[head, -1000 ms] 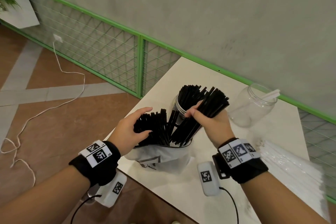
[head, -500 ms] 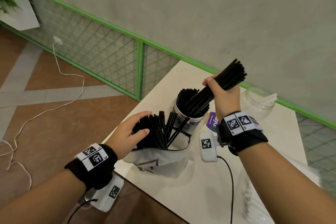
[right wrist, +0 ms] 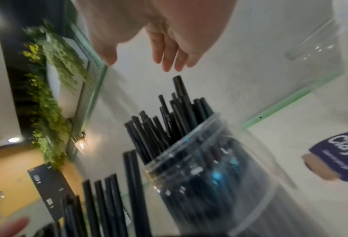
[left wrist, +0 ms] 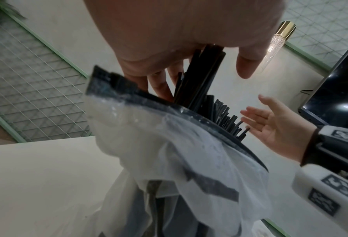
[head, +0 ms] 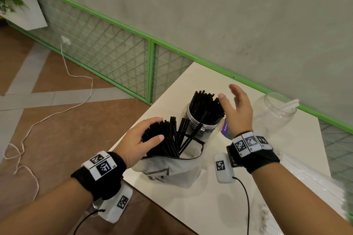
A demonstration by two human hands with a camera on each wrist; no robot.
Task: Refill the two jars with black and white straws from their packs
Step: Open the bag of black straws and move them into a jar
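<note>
The left hand is curling its fingers round the black straws sticking out of the white pack on the table, while the right hand, fingers spread and holding nothing, is hovering just beside the straw-filled jar; the second jar is standing nearby

The left hand reaches forward from the lower left with its forearm angled up and right, fingers and thumb curled, a black wristband with white coded tags on the wrist. The right hand is raised ahead of its forearm, back toward the head camera, fingers straight and slightly spread, thumb out to the left, holding nothing. From the left wrist camera the right hand's palm faces left with fingers extended; its wrist wears a matching band.
</note>
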